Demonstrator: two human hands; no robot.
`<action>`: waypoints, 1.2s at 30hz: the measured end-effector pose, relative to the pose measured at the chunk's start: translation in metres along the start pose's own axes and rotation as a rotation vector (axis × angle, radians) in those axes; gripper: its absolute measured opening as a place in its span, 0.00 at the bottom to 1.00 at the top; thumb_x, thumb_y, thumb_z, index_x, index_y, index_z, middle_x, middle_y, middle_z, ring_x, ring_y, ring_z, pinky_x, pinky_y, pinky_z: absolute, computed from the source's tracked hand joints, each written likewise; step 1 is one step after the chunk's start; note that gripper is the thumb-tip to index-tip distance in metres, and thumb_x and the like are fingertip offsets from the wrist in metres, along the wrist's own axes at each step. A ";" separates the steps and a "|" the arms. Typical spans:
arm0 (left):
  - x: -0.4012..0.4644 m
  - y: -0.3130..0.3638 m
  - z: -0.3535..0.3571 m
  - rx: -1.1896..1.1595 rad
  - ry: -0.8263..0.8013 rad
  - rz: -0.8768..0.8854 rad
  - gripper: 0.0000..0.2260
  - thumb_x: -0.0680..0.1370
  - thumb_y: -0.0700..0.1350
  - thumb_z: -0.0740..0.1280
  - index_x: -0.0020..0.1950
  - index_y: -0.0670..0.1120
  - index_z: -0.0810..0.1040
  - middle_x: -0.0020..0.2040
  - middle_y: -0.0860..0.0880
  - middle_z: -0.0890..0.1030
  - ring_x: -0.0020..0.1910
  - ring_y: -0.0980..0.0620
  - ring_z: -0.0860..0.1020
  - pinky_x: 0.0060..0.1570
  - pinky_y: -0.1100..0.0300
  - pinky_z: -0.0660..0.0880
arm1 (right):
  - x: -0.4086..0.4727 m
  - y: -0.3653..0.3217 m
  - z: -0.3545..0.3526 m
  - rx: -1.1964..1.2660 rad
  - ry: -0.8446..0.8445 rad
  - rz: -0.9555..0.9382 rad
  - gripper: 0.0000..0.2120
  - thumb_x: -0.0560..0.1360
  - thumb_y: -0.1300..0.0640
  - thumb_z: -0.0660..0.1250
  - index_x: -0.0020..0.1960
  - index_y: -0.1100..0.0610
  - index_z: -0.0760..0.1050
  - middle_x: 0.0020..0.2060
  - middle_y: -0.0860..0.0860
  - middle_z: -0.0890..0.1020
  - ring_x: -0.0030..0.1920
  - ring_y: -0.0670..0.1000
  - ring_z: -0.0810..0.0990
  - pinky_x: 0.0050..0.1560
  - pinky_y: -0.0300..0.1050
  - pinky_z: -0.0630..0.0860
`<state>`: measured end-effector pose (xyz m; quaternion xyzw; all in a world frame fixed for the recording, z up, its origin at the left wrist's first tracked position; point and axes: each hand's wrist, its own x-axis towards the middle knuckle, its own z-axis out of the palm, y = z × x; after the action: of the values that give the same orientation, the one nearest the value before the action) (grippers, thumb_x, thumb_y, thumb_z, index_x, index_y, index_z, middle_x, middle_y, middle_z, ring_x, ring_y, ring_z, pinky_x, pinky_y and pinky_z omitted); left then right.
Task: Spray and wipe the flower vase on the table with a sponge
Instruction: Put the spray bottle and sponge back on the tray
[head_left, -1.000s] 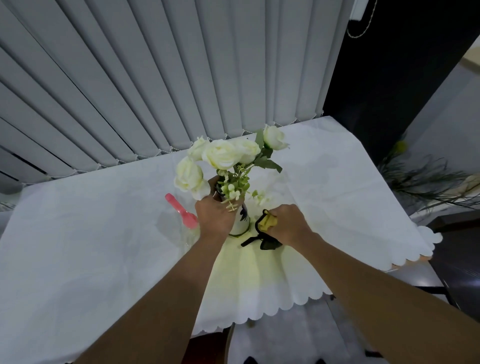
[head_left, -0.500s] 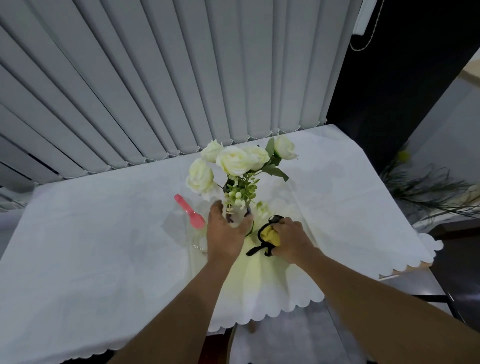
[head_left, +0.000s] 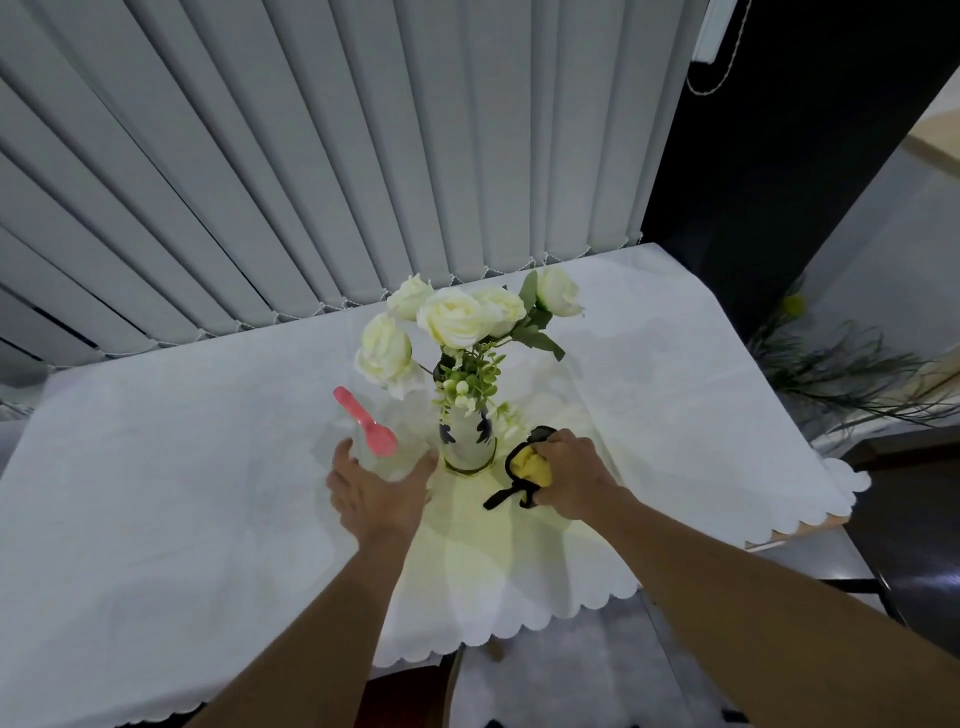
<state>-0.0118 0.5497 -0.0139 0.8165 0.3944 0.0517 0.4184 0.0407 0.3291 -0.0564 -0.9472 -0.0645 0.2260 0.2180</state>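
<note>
The flower vase stands upright near the middle of the bench, which is covered by a white cloth with a scalloped front edge. The vase is white with dark blue markings and a thin gold line at its foot, and it holds cream roses and small green sprigs that lean out above its mouth.

Just left of the vase stands a clear spray bottle with a pink trigger head pointing up and to the left. The left hand is spread open at the near side of the bottle, thumb out toward the foot of the vase and fingers reaching round the other side of the bottle. The bottle is so transparent that I cannot tell whether the fingers are touching it or only close around it.

The right hand rests on the cloth just right of the vase, apart from it, and is closed around a yellow sponge. The sponge has a black backing, and a black strap hangs from it onto the cloth toward the left.

Behind the bench hang grey vertical blinds, their lower ends meeting the far edge of the cloth. To the right, beyond the bench, thin dark fronds spread out low against a pale wall.
</note>
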 end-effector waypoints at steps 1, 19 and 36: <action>0.004 0.003 0.001 -0.081 -0.016 0.073 0.45 0.65 0.59 0.79 0.75 0.50 0.60 0.70 0.45 0.69 0.70 0.42 0.67 0.68 0.42 0.67 | 0.000 0.000 0.001 -0.001 0.002 -0.002 0.38 0.67 0.49 0.78 0.73 0.50 0.68 0.69 0.50 0.67 0.66 0.57 0.66 0.61 0.45 0.69; -0.099 0.006 0.030 0.096 -0.100 0.608 0.25 0.81 0.55 0.58 0.77 0.52 0.58 0.57 0.48 0.78 0.52 0.46 0.79 0.44 0.47 0.78 | -0.040 0.061 -0.039 0.124 0.189 -0.047 0.23 0.66 0.60 0.72 0.62 0.51 0.79 0.55 0.55 0.78 0.54 0.58 0.78 0.53 0.46 0.76; -0.288 0.168 0.197 -0.008 -0.571 1.057 0.21 0.83 0.54 0.59 0.75 0.55 0.59 0.54 0.59 0.76 0.49 0.53 0.79 0.48 0.59 0.73 | -0.190 0.269 -0.169 0.245 0.722 0.308 0.25 0.67 0.59 0.75 0.63 0.56 0.78 0.58 0.58 0.79 0.57 0.61 0.77 0.53 0.51 0.75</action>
<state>-0.0263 0.1680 0.0509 0.8820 -0.1933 0.0328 0.4285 -0.0448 -0.0185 0.0360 -0.9314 0.1858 -0.0848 0.3013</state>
